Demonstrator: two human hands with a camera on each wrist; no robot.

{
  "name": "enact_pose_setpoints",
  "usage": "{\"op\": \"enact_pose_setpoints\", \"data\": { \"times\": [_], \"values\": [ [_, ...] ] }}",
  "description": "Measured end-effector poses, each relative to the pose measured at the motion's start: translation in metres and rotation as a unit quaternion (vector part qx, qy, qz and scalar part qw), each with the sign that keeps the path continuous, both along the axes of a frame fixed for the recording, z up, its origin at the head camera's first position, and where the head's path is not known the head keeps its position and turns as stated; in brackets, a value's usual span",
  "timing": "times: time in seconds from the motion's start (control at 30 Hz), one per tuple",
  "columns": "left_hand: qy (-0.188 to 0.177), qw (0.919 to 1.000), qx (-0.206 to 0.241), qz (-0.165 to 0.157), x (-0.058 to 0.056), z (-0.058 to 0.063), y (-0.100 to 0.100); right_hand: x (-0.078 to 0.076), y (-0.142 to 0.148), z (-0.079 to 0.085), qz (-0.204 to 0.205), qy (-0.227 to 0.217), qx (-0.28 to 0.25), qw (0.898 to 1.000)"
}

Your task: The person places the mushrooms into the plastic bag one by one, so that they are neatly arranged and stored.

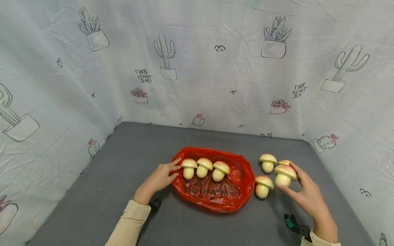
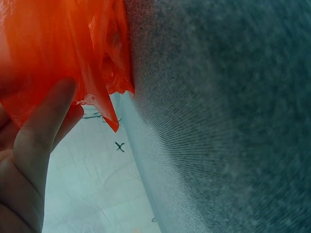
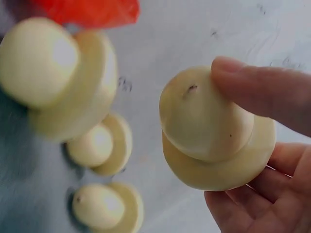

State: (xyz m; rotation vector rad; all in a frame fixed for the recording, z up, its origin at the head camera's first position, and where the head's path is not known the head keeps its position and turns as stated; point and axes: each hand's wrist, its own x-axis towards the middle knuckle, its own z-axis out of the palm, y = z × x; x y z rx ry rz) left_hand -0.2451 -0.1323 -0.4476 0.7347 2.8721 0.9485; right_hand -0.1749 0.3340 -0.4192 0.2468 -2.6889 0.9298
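My right hand holds a pale yellow toy mushroom between thumb and fingers, above the table at the right. In the right wrist view, the thumb presses on the round stem of this mushroom and the fingers lie under its cap. A red plastic bag lies spread open in the middle, with three such mushrooms in a row inside. My left hand grips the bag's left rim. Up close, the thumb lies against the red plastic, with other fingers partly hidden behind it.
Beside the bag's right edge stand a mushroom and, farther back, another mushroom. A third mushroom is partly hidden behind the held one. The grey table meets a white patterned curtain at the back and sides.
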Motion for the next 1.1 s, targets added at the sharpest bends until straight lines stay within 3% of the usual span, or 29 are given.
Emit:
{"op": "enact_pose_setpoints", "data": {
  "times": [0.17, 0.5, 0.8, 1.1],
  "values": [
    [0.001, 0.9999, 0.010, -0.001, -0.001, 0.002, 0.001, -0.002, -0.019, 0.007, 0.054, 0.026, -0.025, 0.998],
    [0.010, 0.9999, 0.004, 0.002, 0.000, 0.003, 0.001, -0.009, -0.065, 0.005, 0.114, -0.018, -0.033, 0.993],
    [-0.003, 0.9999, 0.012, 0.003, 0.002, 0.001, 0.002, -0.021, -0.106, -0.011, 0.096, -0.029, 0.018, 0.995],
    [0.010, 0.9999, 0.003, -0.007, 0.001, 0.001, 0.002, -0.034, -0.119, -0.022, 0.087, -0.045, 0.034, 0.995]
  ]
}}
